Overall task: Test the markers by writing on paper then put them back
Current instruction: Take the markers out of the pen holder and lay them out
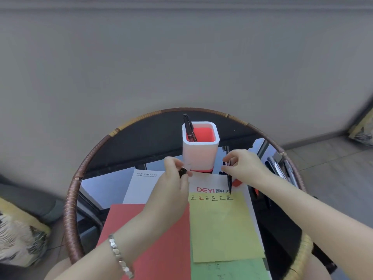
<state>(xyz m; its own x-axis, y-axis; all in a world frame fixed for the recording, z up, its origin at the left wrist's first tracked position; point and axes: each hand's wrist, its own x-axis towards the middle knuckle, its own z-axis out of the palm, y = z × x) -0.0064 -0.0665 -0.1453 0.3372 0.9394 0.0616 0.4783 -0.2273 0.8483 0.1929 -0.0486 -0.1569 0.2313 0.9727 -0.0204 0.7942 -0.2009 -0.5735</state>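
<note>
My right hand [244,166] pinches a black marker [229,181] upright, its tip just above the top edge of the yellow paper [222,227]. A row of several written characters [212,198] runs along that paper's top. My left hand [171,184] holds the marker's black cap [182,172] in its fingertips. Behind the hands stands a white square pen holder [200,152] with a red inside, and black markers [189,128] lean in its left corner.
Red paper [153,229] lies left of the yellow sheet, green paper [228,269] below it, and a white printed pad [141,186] underneath. All rest on a round glass table with a woven rim [70,209]. A wall rises behind; cushions sit on the left and far right.
</note>
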